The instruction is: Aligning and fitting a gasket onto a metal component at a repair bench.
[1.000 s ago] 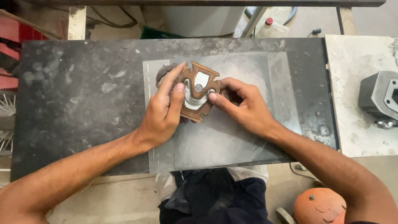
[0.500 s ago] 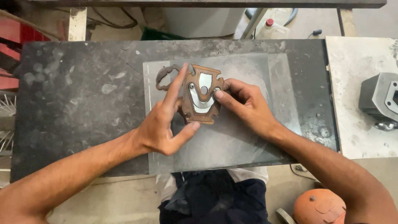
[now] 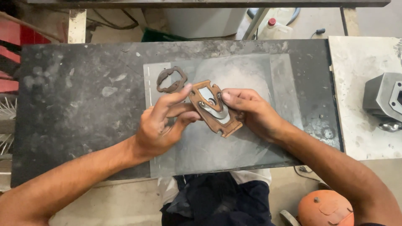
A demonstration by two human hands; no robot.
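I am holding the flat brown gasket plate (image 3: 215,109) above the grey sheet (image 3: 259,75), my left hand (image 3: 161,125) pinching its near edge, my right hand (image 3: 255,113) gripping the other. It is feeling thin, stiff, probably light; edges suit gripping best.

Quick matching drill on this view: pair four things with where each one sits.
Things:
1. brown plate
2. loose gasket ring
3. grey metal housing
4. orange helmet-like dome

Places:
A. on the pale slab at the right edge
B. held between both hands
C. flat on the grey sheet, beyond the left hand
D. low at the bottom right, below the bench

Pairs: 1-B, 2-C, 3-A, 4-D
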